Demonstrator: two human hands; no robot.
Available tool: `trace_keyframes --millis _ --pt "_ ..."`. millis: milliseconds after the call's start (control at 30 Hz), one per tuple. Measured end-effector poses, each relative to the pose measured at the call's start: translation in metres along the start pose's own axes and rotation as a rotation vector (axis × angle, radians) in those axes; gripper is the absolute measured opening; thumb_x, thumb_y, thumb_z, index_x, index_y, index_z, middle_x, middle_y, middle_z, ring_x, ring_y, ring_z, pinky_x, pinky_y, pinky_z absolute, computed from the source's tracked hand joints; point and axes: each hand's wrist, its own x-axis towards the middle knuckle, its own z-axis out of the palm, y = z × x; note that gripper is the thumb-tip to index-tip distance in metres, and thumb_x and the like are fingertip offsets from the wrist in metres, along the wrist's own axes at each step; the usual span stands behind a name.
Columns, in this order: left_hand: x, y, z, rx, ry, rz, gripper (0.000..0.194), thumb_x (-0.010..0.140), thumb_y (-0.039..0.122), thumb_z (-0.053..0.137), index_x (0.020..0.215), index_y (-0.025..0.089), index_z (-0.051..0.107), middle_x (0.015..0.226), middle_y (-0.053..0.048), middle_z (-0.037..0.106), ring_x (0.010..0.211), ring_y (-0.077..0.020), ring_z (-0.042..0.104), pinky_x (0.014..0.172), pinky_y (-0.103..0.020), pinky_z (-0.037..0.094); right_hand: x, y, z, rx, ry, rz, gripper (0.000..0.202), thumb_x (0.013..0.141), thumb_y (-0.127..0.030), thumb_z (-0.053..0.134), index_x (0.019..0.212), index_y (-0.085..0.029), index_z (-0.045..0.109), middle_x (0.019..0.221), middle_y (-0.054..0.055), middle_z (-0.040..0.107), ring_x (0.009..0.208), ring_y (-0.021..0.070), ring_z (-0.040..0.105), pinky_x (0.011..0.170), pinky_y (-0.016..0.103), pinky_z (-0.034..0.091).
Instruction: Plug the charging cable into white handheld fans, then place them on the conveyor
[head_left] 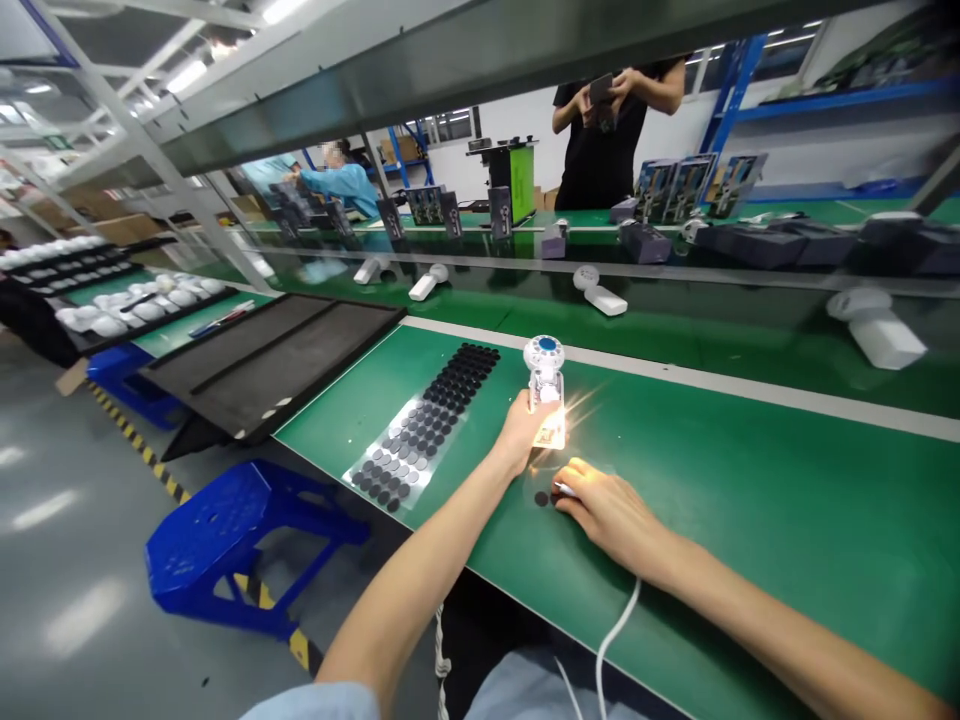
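Observation:
My left hand [519, 430] is closed around a white handheld device [546, 382] with a round head and a blue disc in its middle. A bright light glares from the right side of its handle. Just below and to the right, my right hand [596, 500] pinches the white end of a cable, apart from the device. The white cable [619, 628] hangs from under that wrist over the table's front edge. Beside my right fingertips lie a few black round stickers [541, 498] on a clear backing. To the left is a sheet of black round stickers [427, 425] in rows.
Behind the green table [750, 500], a conveyor belt [697, 335] carries white devices [600, 293]. A dark tray [277, 355] stands left, above a blue stool [217, 530]. Boxes [649, 242] line the far side, where a person in black [600, 160] holds a dark box.

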Motion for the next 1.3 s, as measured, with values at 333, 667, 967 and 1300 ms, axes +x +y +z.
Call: trace_keyframes --millis 333,667,967,1300 --pt "0.004 -0.017 -0.007 0.249 0.088 0.145 0.027 0.064 0.024 0.070 0.080 0.018 0.049 0.076 0.001 0.056 0.070 -0.0136 0.056 0.066 -0.025 0.046 -0.001 -0.002 -0.001 -0.002 -0.005 -0.018 0.017 0.084 -0.013 0.039 0.070 -0.022 0.043 0.073 0.001 0.055 0.063 0.0181 0.054 0.057 0.027 0.037" --pt "-0.016 -0.008 -0.003 0.234 -0.175 0.195 0.036 0.070 0.032 0.063 0.098 0.018 0.047 0.090 -0.003 0.058 0.082 -0.0156 0.057 0.073 -0.027 0.046 0.026 0.011 -0.056 0.414 0.361 0.045 0.013 0.083 -0.027 0.044 0.072 -0.022 0.049 0.060 -0.004 0.048 0.051 0.0136 0.043 0.046 0.024 0.029" --pt "-0.022 -0.009 0.000 0.231 -0.284 0.201 0.031 0.075 0.022 0.058 0.103 0.017 0.046 0.096 -0.004 0.055 0.091 -0.0170 0.053 0.079 -0.028 0.044 0.032 0.001 -0.059 0.069 0.356 -0.071 0.017 0.085 -0.015 0.037 0.073 -0.022 0.047 0.070 -0.001 0.054 0.060 0.0166 0.051 0.054 0.027 0.036" --pt "-0.023 -0.007 0.003 0.218 -0.259 0.171 0.029 0.071 0.016 0.057 0.098 0.016 0.047 0.092 -0.004 0.054 0.086 -0.0164 0.053 0.074 -0.028 0.045 0.033 0.002 -0.058 0.030 0.327 -0.059 0.017 0.086 -0.018 0.035 0.071 -0.023 0.044 0.070 -0.001 0.052 0.059 0.0165 0.051 0.053 0.027 0.035"
